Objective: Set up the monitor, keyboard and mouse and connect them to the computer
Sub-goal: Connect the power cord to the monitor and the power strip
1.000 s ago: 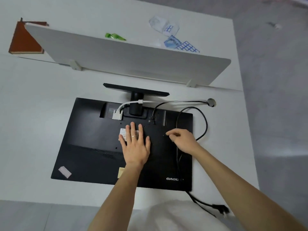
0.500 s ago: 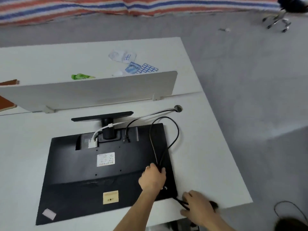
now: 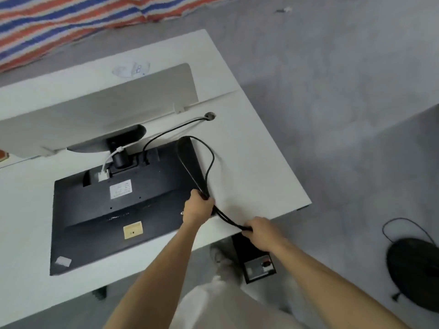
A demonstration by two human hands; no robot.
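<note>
A: Monitor position?

B: The monitor [image 3: 114, 205] lay screen-down on the desk [image 3: 249, 167], back panel up; its stand pointed at the divider panel [image 3: 107, 110] along the far edge; its opposite long side lay close to the desk's near edge.

A: Hands?

B: The left hand [image 3: 198, 207] was closed round the doubled black cable [image 3: 228, 219] at the monitor's right side; the right hand [image 3: 261, 230] gripped the same two strands just off the desk's near edge; the strands ran straight between the two fists; beyond the left hand the cable opened into a loop over the monitor's far right corner and the bare desk.

A: Other leads?

B: A white cable [image 3: 109, 157] hung at the stand's neck; a thin black lead [image 3: 175, 128] ran from the back panel to the grommet hole [image 3: 210, 115] toward the right edge; whether either plug was fully seated, I could not tell.
</note>
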